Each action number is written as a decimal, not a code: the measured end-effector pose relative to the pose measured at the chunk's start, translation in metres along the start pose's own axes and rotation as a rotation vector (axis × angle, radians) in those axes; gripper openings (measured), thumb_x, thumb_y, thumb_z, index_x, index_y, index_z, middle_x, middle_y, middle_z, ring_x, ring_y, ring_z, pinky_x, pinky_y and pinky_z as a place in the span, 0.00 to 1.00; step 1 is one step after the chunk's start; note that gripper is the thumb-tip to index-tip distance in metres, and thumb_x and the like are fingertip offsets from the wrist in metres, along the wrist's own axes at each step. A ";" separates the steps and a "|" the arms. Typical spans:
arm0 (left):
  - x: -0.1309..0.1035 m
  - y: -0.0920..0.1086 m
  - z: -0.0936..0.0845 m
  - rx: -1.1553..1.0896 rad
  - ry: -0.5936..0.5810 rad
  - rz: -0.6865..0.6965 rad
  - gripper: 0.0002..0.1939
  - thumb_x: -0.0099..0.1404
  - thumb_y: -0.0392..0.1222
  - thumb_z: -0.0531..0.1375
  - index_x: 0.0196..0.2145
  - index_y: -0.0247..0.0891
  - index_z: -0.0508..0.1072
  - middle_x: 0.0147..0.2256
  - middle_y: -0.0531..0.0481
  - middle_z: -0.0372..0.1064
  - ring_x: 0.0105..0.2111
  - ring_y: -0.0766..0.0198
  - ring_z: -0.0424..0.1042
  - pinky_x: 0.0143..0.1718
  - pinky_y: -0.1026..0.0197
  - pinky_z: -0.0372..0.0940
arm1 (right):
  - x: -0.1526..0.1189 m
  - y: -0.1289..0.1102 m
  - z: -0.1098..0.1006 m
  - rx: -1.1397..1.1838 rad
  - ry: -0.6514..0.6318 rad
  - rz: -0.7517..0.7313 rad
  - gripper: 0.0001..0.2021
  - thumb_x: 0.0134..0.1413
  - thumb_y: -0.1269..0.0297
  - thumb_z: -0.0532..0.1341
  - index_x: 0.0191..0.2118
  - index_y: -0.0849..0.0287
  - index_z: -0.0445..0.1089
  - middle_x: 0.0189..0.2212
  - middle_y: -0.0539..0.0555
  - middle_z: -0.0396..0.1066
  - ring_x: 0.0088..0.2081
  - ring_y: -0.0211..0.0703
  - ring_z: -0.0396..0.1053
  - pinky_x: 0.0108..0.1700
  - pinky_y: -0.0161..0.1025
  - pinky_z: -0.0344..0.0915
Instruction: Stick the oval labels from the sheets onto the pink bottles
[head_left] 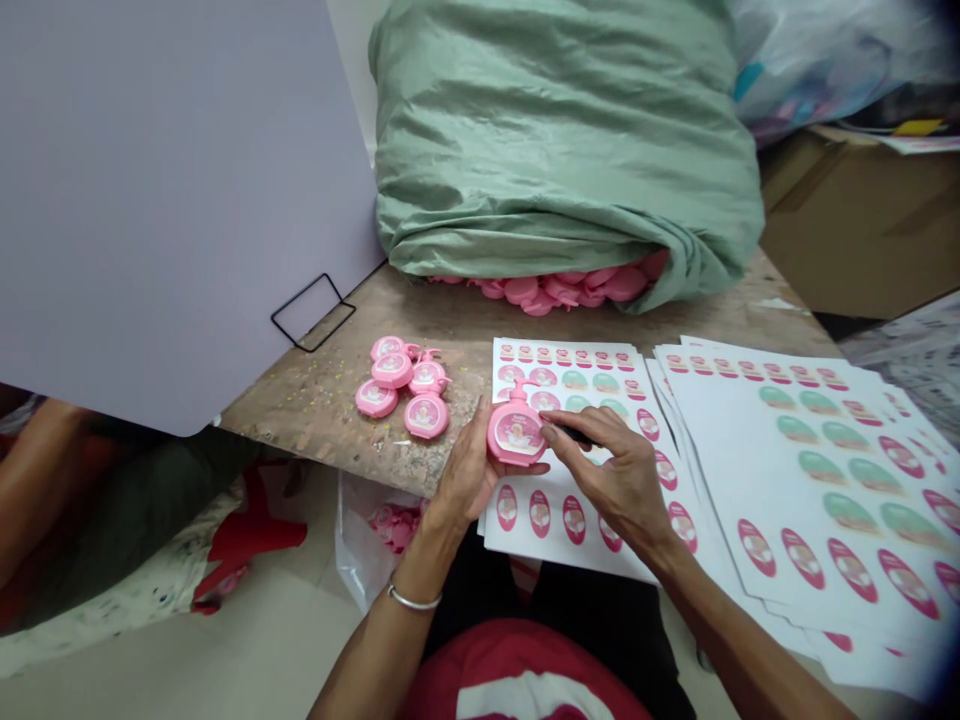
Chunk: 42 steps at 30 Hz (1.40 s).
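Observation:
A small pink toy bottle (517, 432) with a pump top and a round picture label is held upright in my left hand (474, 465), above a sticker sheet. My right hand (619, 470) grips a thin dark tool (576, 434), and its fingertips touch the bottle's right edge. Under both hands lies the white sheet (525, 545) with rows of pink, green and oval stickers. To the left, several labelled pink bottles (426, 414) rest in a small cluster on the worn tabletop (330, 395).
A green cloth sack (555, 130) full of pink pieces (555, 292) stands at the back. More sticker sheets (765, 450) are stacked at right. A grey panel (165, 180) with a black wire stand (313, 312) is at left, beside another person's arm (45, 470). A plastic bag (360, 530) hangs below.

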<state>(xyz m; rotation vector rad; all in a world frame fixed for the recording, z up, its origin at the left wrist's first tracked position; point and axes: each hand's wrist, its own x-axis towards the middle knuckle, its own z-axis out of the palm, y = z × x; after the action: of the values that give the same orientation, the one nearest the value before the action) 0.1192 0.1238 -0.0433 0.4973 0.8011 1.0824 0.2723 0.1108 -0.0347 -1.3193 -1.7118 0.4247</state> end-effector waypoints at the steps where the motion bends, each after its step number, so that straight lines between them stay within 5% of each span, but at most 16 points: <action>1: 0.000 0.000 0.000 -0.001 -0.001 0.000 0.21 0.66 0.54 0.55 0.44 0.33 0.75 0.43 0.39 0.74 0.44 0.51 0.73 0.40 0.50 0.75 | 0.000 0.000 0.000 -0.004 0.000 -0.006 0.08 0.57 0.60 0.62 0.40 0.57 0.76 0.28 0.52 0.72 0.30 0.41 0.63 0.35 0.42 0.62; 27: -0.004 0.005 -0.001 0.005 -0.030 0.018 0.24 0.67 0.57 0.53 0.46 0.34 0.74 0.43 0.41 0.73 0.44 0.52 0.73 0.39 0.52 0.74 | 0.002 -0.007 0.000 -0.050 0.019 -0.047 0.07 0.56 0.61 0.62 0.39 0.56 0.75 0.27 0.52 0.71 0.29 0.41 0.62 0.34 0.42 0.62; 33: -0.008 0.007 0.002 0.091 -0.137 0.043 0.18 0.57 0.42 0.66 0.45 0.36 0.71 0.40 0.47 0.72 0.37 0.61 0.73 0.37 0.57 0.74 | 0.002 -0.005 0.002 -0.083 0.027 -0.064 0.08 0.57 0.61 0.62 0.39 0.57 0.75 0.26 0.52 0.71 0.28 0.41 0.62 0.35 0.42 0.61; 38: -0.011 0.006 0.000 0.119 -0.142 0.054 0.19 0.57 0.39 0.66 0.46 0.35 0.70 0.40 0.45 0.72 0.40 0.57 0.74 0.38 0.56 0.73 | 0.005 0.005 -0.006 -0.304 0.024 -0.066 0.11 0.58 0.57 0.60 0.40 0.57 0.76 0.28 0.53 0.73 0.33 0.45 0.66 0.40 0.45 0.61; 42: -0.014 0.006 -0.001 0.110 -0.149 0.026 0.21 0.58 0.39 0.65 0.49 0.35 0.67 0.42 0.43 0.73 0.42 0.55 0.74 0.41 0.55 0.71 | 0.009 0.009 -0.010 -0.219 0.068 0.115 0.19 0.57 0.52 0.59 0.48 0.58 0.72 0.40 0.58 0.74 0.40 0.49 0.70 0.45 0.49 0.65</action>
<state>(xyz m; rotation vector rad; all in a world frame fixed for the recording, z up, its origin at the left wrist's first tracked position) 0.1116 0.1137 -0.0356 0.6755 0.7269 1.0157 0.2851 0.1199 -0.0317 -1.5781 -1.6667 0.2593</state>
